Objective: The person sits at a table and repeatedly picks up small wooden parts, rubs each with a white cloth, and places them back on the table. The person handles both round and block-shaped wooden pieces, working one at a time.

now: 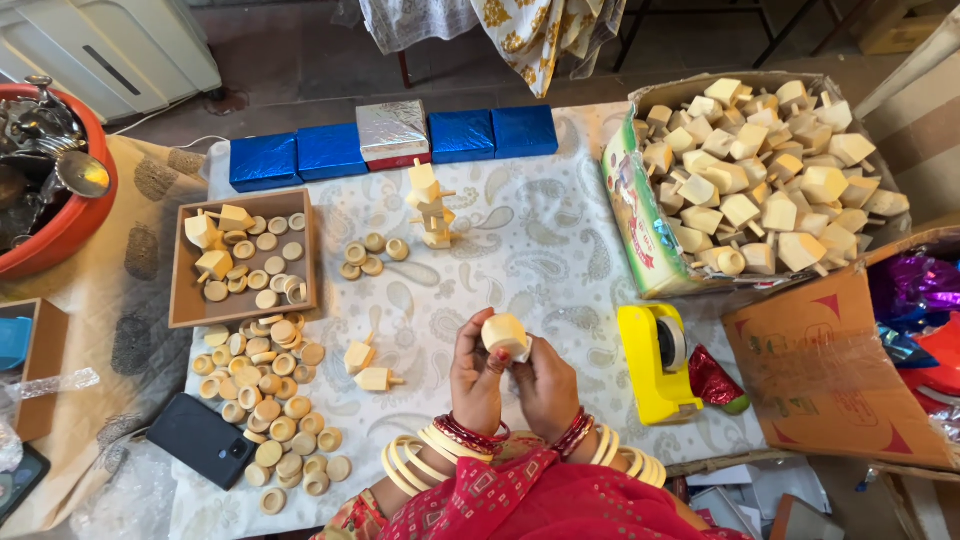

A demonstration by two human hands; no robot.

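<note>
While both hands' fingers (497,352) pinch 1 wooden block (505,333), uneven pressure could drop it onto the desk (540,250) below.

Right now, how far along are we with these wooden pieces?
Looks done: a small stack of assembled pieces stands mid-table, two more lie near the hands. In hand: left hand and right hand both grip one wooden block. Left: a carton heaped with blocks, a pile of round discs, and more in the tray.
</note>
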